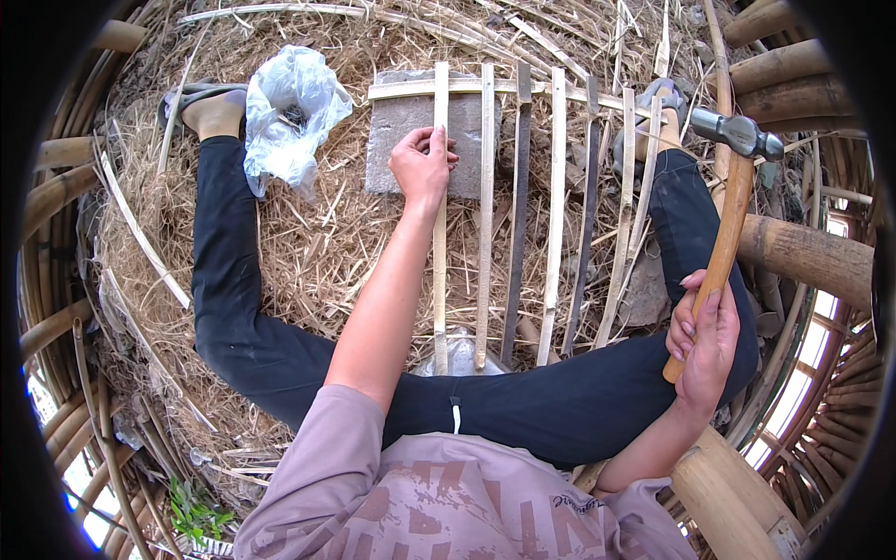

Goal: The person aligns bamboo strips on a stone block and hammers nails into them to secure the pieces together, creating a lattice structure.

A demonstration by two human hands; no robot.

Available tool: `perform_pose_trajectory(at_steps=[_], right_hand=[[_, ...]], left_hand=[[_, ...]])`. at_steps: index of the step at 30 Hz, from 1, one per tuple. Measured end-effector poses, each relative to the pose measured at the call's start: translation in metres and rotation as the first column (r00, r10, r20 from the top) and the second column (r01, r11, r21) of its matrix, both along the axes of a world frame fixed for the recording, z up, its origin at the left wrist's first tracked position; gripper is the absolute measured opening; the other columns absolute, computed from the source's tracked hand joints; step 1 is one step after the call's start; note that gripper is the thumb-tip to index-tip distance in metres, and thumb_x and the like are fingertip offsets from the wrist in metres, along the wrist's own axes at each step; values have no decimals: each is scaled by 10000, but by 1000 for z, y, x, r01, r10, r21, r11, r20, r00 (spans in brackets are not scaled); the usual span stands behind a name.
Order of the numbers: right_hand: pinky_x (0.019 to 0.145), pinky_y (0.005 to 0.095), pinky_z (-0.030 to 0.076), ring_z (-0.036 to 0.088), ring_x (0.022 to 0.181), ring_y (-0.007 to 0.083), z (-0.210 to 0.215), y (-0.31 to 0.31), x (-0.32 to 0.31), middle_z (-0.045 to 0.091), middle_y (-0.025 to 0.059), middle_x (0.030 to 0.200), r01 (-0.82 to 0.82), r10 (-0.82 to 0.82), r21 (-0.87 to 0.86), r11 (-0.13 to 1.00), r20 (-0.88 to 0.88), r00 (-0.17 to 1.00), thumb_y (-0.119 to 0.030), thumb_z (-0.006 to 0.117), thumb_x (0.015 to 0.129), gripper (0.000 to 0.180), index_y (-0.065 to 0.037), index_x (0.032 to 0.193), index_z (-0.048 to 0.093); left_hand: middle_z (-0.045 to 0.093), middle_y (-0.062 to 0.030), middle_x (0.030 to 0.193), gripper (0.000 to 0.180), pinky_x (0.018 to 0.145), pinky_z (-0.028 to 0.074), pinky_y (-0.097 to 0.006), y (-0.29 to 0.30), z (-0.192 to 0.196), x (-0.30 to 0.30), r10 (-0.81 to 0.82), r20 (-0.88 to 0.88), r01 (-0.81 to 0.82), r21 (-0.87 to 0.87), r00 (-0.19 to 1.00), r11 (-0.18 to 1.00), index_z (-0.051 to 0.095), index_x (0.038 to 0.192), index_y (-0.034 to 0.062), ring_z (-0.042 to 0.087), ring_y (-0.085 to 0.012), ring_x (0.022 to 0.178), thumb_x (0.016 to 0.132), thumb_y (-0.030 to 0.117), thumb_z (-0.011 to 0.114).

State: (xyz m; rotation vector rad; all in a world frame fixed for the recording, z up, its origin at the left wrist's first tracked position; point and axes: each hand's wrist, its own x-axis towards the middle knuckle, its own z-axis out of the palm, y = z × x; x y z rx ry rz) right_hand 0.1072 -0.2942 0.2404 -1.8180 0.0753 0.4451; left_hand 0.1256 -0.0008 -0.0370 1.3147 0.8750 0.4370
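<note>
Hammer [728,229] in right fingers [710,322], left fingers [436,142] at pale slat [440,261]

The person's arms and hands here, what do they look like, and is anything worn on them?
The left hand and right hand are ungloved, with no watch or bracelet visible. Both forearms are bare below the dusty-mauve short sleeves. No cables show on either arm.
</note>
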Motion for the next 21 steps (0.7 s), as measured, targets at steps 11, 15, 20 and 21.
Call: perform_pose_trajectory(at_steps=[11, 15, 20, 21], right_hand=[[421, 151, 251, 296, 490, -17, 0, 1, 0, 380, -53, 657, -8, 8, 0, 1000, 3, 1000, -373, 451, 1070, 329, -51, 1101, 515], [425, 150, 254, 295, 492, -17, 1, 1, 0, 378, -53, 657, -2, 2, -6, 1000, -6, 1000, -373, 449, 1071, 327, -53, 1094, 512], [427, 150, 255, 293, 493, -17, 1, 1, 0, 374, -53, 654, 2, -2, -14, 1000, -2, 1000, -371, 445, 1072, 326, -53, 1094, 511], [427, 149, 256, 293, 493, -17, 1, 2, 0, 374, -53, 654, 0, 0, -14, 1000, -2, 1000, -370, 443, 1073, 326, -52, 1093, 510]], left_hand=[[734, -112, 806, 220, 517, 534, -234, -1, 1, 2, 10, -19, -10, -28, 1000, 1000, 673, 990, -45, 672, -113, 599, 974, 173, 647], [734, -111, 807, 220, 511, 531, -234, 0, 1, 2, 12, -24, -13, -41, 1000, 999, 672, 985, -45, 667, -111, 591, 975, 173, 647], [734, -111, 803, 221, 510, 530, -232, 0, 2, 2, 12, -29, -14, -45, 1000, 999, 674, 983, -44, 662, -109, 584, 974, 175, 648], [734, -109, 802, 220, 509, 529, -233, 0, 1, 1, 13, -22, -14, -42, 1000, 999, 675, 983, -43, 660, -108, 582, 973, 175, 648]])
